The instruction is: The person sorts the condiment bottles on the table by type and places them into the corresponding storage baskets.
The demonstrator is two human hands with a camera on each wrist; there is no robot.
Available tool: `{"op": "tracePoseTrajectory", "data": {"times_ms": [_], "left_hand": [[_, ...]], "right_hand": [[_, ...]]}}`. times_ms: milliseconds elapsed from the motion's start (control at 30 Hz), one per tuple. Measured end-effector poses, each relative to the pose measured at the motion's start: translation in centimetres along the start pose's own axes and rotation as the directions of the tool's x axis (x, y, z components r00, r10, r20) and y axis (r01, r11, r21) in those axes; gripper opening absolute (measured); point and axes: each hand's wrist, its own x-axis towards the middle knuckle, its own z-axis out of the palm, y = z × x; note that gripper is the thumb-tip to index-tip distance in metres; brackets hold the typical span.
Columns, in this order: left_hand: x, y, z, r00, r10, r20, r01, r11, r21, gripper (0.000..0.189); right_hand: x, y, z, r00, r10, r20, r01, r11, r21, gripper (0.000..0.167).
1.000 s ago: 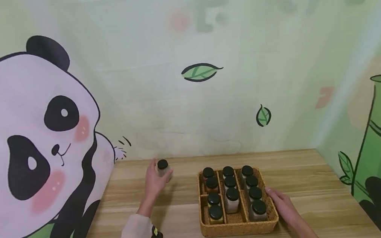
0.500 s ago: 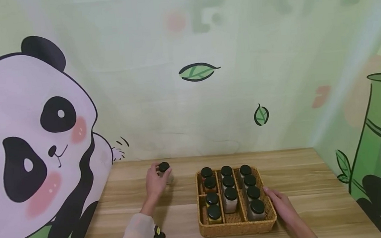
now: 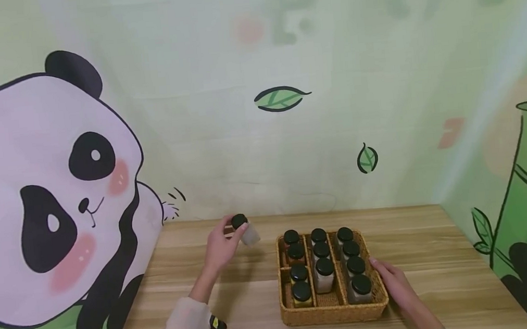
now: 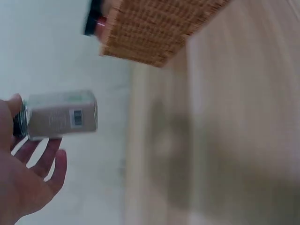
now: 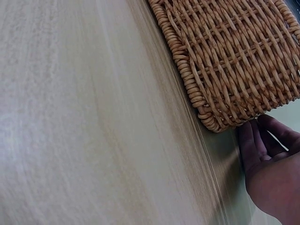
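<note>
My left hand (image 3: 221, 247) pinches a clear spice jar (image 3: 251, 236) by its black lid, up off the table and left of the basket. The jar tilts, its base pointing right and down. In the left wrist view a barcode label shows on the jar (image 4: 65, 115), which looks filled with pale contents; the other fingers spread below it. To the right stands a divided wicker basket (image 3: 334, 315) bearing several black-lidded jars (image 3: 323, 267). The fingers of my right hand (image 3: 396, 280) touch the basket's right side; in the right wrist view they lie against the woven wall (image 5: 234, 61).
A small black object (image 3: 217, 327) with a yellow mark lies on the wooden table (image 3: 252, 301) beside the left sleeve. Behind the table's back edge hangs a green backdrop (image 3: 225, 152) printed with pandas and leaves. The basket's front middle compartment shows bare weave in front of its jars.
My left hand has shifted right with the jar, which now tilts after standing about upright. My right hand stays at the basket's side.
</note>
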Motion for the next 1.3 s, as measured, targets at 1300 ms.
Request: {"op": "tracePoseTrajectory", "data": {"times_ms": [1300], "left_hand": [[-7.6,10.3,9.3,0.691,0.291,0.662,-0.34,0.939,-0.057,0.047]], "right_hand": [[0.0,0.3,0.2,0.999,-0.015,-0.029,0.014,0.999,-0.039,0.078]]}}
